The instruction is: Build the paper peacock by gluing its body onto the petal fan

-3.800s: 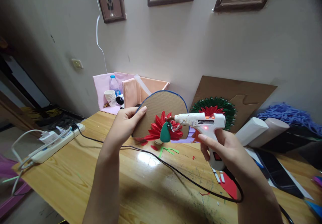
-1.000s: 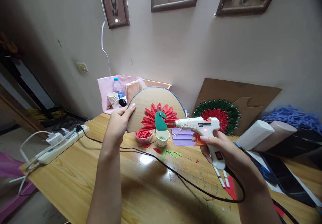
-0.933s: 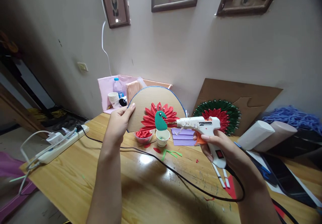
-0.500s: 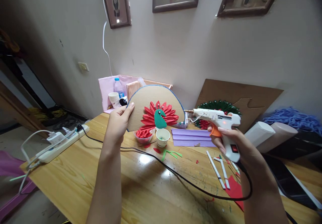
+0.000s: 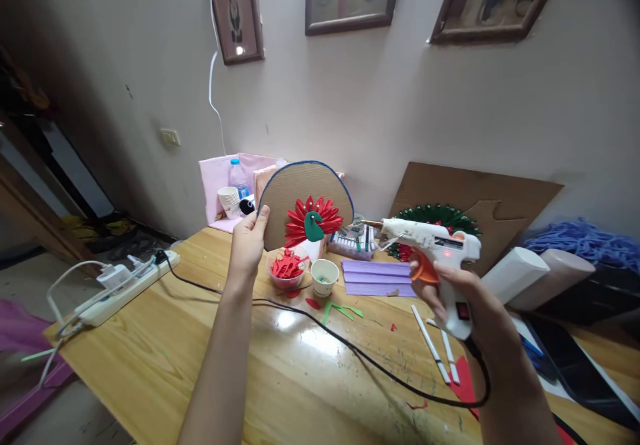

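Note:
My left hand (image 5: pixel 249 244) grips the left edge of a half-round cardboard piece (image 5: pixel 290 192) with a blue rim, held upright above the table. Red paper petals (image 5: pixel 325 210) and a green bird shape (image 5: pixel 313 226) are stuck on its front. My right hand (image 5: pixel 463 298) is closed around the handle of a white hot glue gun (image 5: pixel 433 240), a finger by its orange trigger. The nozzle points left and stands clear of the cardboard. Its black cord (image 5: pixel 350 352) runs across the table.
On the wooden table (image 5: pixel 150 345) sit a bowl of red petals (image 5: pixel 286 268), a small white cup (image 5: pixel 324 276), purple paper (image 5: pixel 377 277), glue sticks (image 5: pixel 433 348) and a power strip (image 5: pixel 123 284). A green and red paper disc (image 5: pixel 440 217) leans on cardboard at the wall.
The glue gun has pulled back to the right, away from the red petals. My left hand has lifted the cardboard piece up and farther away.

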Demonstrator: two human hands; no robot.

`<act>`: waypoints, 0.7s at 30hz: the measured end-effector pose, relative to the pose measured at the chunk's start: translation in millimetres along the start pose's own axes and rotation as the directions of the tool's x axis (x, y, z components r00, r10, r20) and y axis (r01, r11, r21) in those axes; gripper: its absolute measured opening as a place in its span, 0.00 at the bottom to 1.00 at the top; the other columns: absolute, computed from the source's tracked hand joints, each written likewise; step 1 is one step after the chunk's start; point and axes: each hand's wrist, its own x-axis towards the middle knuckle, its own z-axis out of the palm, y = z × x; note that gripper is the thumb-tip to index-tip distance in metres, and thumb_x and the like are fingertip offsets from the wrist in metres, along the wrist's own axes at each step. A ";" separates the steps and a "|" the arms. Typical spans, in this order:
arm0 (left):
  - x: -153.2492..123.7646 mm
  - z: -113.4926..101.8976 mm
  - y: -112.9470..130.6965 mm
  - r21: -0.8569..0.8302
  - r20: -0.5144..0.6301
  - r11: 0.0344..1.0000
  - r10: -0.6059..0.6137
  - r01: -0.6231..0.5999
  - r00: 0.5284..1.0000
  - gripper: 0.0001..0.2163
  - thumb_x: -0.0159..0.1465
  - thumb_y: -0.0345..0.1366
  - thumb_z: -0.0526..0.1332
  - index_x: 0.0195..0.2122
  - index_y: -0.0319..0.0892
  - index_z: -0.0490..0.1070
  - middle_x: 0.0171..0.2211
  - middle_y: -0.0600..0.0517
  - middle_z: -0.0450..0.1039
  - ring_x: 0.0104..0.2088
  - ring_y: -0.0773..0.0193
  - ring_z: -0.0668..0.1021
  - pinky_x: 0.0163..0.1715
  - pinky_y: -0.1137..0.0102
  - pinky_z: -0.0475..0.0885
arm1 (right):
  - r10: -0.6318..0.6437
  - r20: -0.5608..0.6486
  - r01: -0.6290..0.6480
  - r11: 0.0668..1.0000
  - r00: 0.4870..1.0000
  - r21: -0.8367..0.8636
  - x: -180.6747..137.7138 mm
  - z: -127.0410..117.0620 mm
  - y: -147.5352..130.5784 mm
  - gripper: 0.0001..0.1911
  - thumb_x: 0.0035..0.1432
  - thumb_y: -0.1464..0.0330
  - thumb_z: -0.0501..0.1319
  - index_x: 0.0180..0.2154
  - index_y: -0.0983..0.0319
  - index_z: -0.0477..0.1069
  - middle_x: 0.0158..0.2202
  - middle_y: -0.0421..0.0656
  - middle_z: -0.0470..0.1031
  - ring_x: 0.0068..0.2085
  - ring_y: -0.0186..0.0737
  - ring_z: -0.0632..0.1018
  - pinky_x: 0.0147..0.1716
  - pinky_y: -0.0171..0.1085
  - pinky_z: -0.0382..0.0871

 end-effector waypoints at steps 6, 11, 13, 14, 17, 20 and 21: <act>0.0 6.9 -3.5 -0.060 -0.094 0.998 -0.039 0.034 0.995 0.16 0.53 0.48 0.64 0.30 0.37 0.74 0.29 0.49 0.77 0.33 0.62 0.76 0.33 0.71 0.70 | 0.099 0.060 -0.088 0.983 0.993 -0.161 6.0 9.9 11.8 0.16 0.53 0.56 0.60 0.33 0.63 0.67 0.13 0.36 0.64 0.15 0.32 0.64 0.15 0.32 0.53; -4.6 12.8 1.6 -0.010 -0.140 1.000 0.001 -0.002 0.990 0.16 0.52 0.49 0.64 0.24 0.39 0.72 0.25 0.52 0.75 0.30 0.65 0.74 0.30 0.73 0.68 | 0.137 0.191 -0.061 0.931 0.972 -0.359 -0.4 28.2 19.3 0.20 0.57 0.55 0.57 0.23 0.64 0.66 0.15 0.39 0.67 0.19 0.32 0.67 0.21 0.32 0.59; -6.0 14.2 2.5 -0.014 -0.136 1.000 -0.002 0.000 0.991 0.16 0.52 0.48 0.64 0.22 0.39 0.70 0.24 0.52 0.74 0.28 0.66 0.73 0.29 0.73 0.67 | 0.104 0.164 -0.027 0.910 0.981 -0.414 -3.4 35.0 20.2 0.23 0.58 0.55 0.56 0.18 0.63 0.63 0.16 0.40 0.67 0.20 0.32 0.68 0.21 0.32 0.59; -6.7 14.9 2.9 -0.026 -0.125 1.000 -0.006 0.003 0.992 0.16 0.52 0.48 0.64 0.22 0.39 0.70 0.23 0.53 0.73 0.27 0.66 0.73 0.28 0.73 0.67 | 0.092 0.145 -0.020 0.900 0.985 -0.436 -4.6 37.8 20.2 0.23 0.58 0.55 0.56 0.17 0.63 0.63 0.16 0.40 0.67 0.20 0.32 0.68 0.21 0.32 0.59; -8.9 17.3 3.9 -0.053 -0.086 0.999 -0.016 0.012 0.996 0.15 0.52 0.47 0.64 0.22 0.39 0.70 0.22 0.53 0.73 0.25 0.67 0.72 0.27 0.73 0.67 | 0.057 0.069 -0.018 0.884 0.996 -0.468 -6.7 43.5 19.3 0.23 0.57 0.55 0.57 0.18 0.63 0.64 0.16 0.40 0.67 0.19 0.33 0.67 0.19 0.32 0.58; -11.1 19.8 5.0 -0.046 -0.079 0.999 -0.020 0.016 0.997 0.14 0.53 0.46 0.63 0.21 0.39 0.69 0.21 0.54 0.72 0.24 0.67 0.71 0.25 0.73 0.66 | 0.018 0.022 -0.005 0.872 1.000 -0.489 -8.1 45.7 17.9 0.21 0.56 0.56 0.57 0.19 0.63 0.65 0.15 0.40 0.66 0.18 0.34 0.67 0.18 0.33 0.58; -11.7 20.6 5.5 -0.040 -0.078 0.999 -0.022 0.019 0.997 0.14 0.53 0.46 0.63 0.21 0.39 0.69 0.21 0.54 0.72 0.24 0.67 0.71 0.25 0.73 0.66 | 0.003 0.014 0.004 0.869 1.000 -0.495 -8.6 45.9 17.6 0.20 0.56 0.56 0.57 0.19 0.63 0.66 0.15 0.40 0.66 0.18 0.34 0.67 0.18 0.33 0.58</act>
